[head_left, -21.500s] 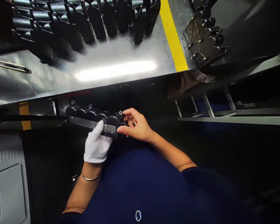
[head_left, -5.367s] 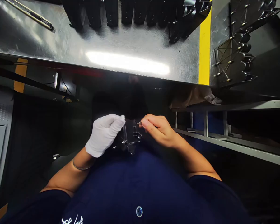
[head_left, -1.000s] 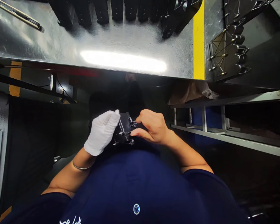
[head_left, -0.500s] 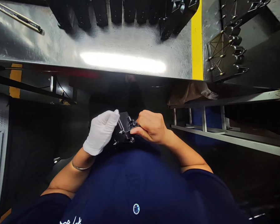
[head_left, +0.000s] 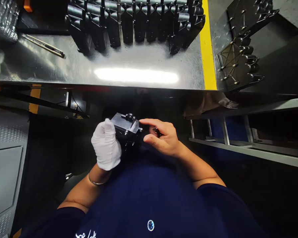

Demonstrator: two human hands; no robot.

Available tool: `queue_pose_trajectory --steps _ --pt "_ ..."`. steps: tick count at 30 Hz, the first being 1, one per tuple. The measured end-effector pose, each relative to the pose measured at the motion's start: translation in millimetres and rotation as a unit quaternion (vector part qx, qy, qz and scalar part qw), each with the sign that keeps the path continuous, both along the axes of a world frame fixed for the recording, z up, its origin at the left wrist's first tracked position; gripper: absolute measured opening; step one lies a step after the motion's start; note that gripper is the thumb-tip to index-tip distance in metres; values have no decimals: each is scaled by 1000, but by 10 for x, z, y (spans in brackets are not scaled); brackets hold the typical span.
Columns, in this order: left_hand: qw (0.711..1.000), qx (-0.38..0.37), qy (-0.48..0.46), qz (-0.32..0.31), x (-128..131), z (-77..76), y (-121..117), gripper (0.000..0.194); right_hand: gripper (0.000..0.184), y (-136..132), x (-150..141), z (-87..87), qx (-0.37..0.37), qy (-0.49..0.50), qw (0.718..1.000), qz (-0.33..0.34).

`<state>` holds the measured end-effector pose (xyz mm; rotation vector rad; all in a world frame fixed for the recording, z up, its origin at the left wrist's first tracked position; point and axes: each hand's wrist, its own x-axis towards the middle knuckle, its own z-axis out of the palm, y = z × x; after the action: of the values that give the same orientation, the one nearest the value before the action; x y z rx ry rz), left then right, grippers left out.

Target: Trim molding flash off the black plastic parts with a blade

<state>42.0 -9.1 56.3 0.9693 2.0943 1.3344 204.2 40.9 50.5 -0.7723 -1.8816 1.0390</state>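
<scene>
My gloved left hand [head_left: 106, 145] is closed around one end of a black moulded plastic part [head_left: 125, 124] with a flat, shiny side, a round boss and small metal pins. The part is tilted in front of my body, its underside dark. My bare right hand [head_left: 162, 136] is at the part's right end, index fingertip at its edge and thumb held apart. Curled fingers of that hand hold a small, thin, blade-like metal piece [head_left: 156, 130], mostly hidden.
Beyond my hands is a metal table [head_left: 72, 71] bearing a row of similar black parts [head_left: 140, 26] and a pen-like tool [head_left: 44, 45]. Right of a yellow stripe [head_left: 208, 49] stand more black parts [head_left: 234, 64]. A ladder-like metal frame [head_left: 238, 148] is at right, a grey cabinet [head_left: 7, 172] at left.
My left hand has turned the part so its flat side shows. The right thumb has come off it, and the metal piece now sits back in the fingers. The view has tipped up.
</scene>
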Motion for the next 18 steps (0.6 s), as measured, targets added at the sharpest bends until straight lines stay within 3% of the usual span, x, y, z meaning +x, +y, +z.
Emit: queue_pose_trajectory --steps 2,6,14,16,18 --pt "1000 10 3 -5 3 29 -7 36 37 5 -22 -15 6 13 1000 -22" --pt "996 24 -40 -78 -1 64 -29 39 19 24 -10 -12 11 23 998 -65" --pt "982 34 -165 -86 -12 16 -37 41 18 5 25 3 32 68 997 -23" --pt "981 43 -167 -94 -52 8 -41 39 15 24 39 0 52 72 996 6" --pt "980 36 -156 -122 -114 19 -46 36 25 67 66 14 67 51 996 40"
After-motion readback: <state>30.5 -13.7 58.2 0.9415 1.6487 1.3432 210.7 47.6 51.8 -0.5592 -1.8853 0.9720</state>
